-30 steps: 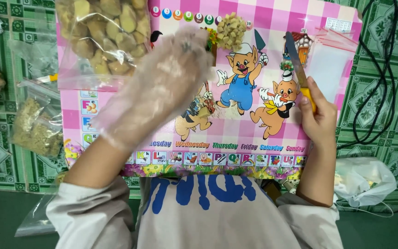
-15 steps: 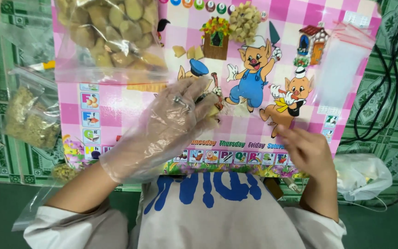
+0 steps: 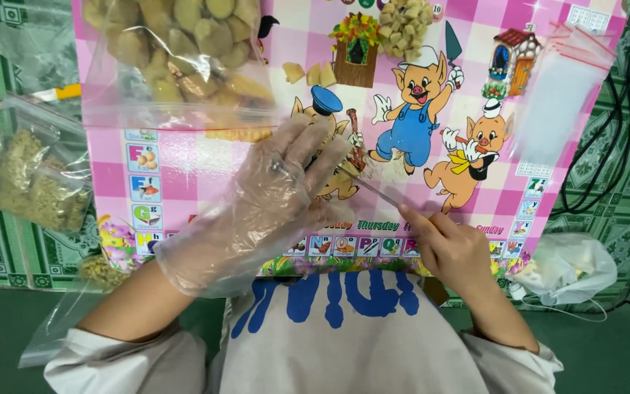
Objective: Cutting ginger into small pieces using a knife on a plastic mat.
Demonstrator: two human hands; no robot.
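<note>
My left hand (image 3: 264, 204), in a clear plastic glove, rests over the middle of the pink cartoon mat (image 3: 184, 168). Its fingertips pinch a small beige piece (image 3: 348, 169). My bare right hand (image 3: 450, 248) grips a knife low on the mat. The thin knife blade (image 3: 377, 191) slants up and left, and its tip meets the beige piece at my gloved fingertips. A few cut slices (image 3: 311, 73) lie just above my left hand. A heap of small cut chunks (image 3: 402, 22) sits at the mat's top edge.
A clear bag of beige lumps (image 3: 176, 51) lies at the mat's top left. Empty zip bags (image 3: 559, 95) lie at the top right. A bag of diced bits (image 3: 38, 179) sits on the green floor at left, a white plastic bag (image 3: 570, 266) and black cables (image 3: 621, 146) at right.
My left hand came down from the big bag to the mat's middle, holding a small piece. My right hand moved down and left from the mat's right side, bringing the knife to that piece.
</note>
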